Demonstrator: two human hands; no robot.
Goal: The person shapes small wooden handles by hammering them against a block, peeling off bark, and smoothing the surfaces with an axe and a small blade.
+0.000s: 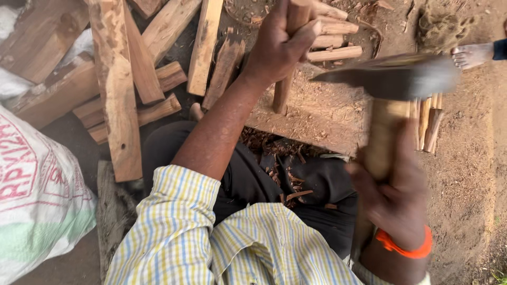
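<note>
**Wood shaping: mid-swing with the chopping tool**

Gripping an upright wooden stick [285, 79] with the left hand [277, 45], fingers clamped around its upper end, lower end resting on a chopping block [311, 124] dusted with sawdust. Swinging a chopping tool with the right hand [396, 203], fingers wrapped tight on the pale wooden handle [381, 142]; dark blade [391, 79] blurring just to the right of the stick, not touching it. Orange band [404, 245] showing on the right wrist.

Sitting low, shavings [280, 163] lying on the dark trousers and at the block's near edge. Finished pegs [332, 39] stacking just behind the left hand, another small bundle [428, 121] to the right of the handle. Rough planks [137, 74] piling on the left, white sack [37, 200] at the near left. Another person's bare foot [472, 54] at the top right, well apart.

Judging the step: trimming the stick, stroke in progress. Next move likely needing the blade landing on the stick well below the left fingers, grip holding the stick steady and upright.
</note>
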